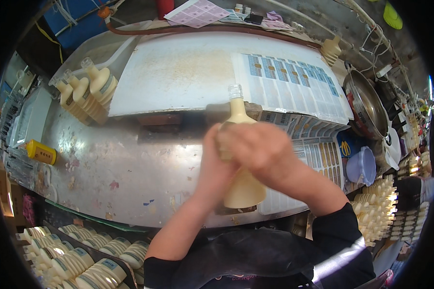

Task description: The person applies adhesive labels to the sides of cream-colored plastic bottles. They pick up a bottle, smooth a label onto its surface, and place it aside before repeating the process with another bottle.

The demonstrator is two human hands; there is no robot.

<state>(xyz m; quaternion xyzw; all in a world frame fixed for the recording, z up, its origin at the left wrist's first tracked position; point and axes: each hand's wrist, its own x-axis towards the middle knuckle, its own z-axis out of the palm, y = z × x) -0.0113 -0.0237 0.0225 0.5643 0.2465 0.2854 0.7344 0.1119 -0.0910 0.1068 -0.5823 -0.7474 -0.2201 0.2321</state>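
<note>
A cream bottle (245, 191) with a bare clear glass neck lies at the middle of the metal table, its neck pointing away from me and its base toward me. My left hand (216, 161) is closed against the bottle's left side. Across its upper body lies my right hand (263, 147), fingers curled over it and blurred by motion. Between them the hands cover much of the bottle's middle. A dark brown support (251, 111) shows behind the bottle's shoulder.
Sheets of blue and gold labels (275, 72) lie on a white board (178, 67). Cream bottles (101, 86) stand at the left, near a yellow container (41, 152). A lilac bucket (361, 166) and steel pan (369, 98) sit right. Crated bottles (72, 262) fill the lower left.
</note>
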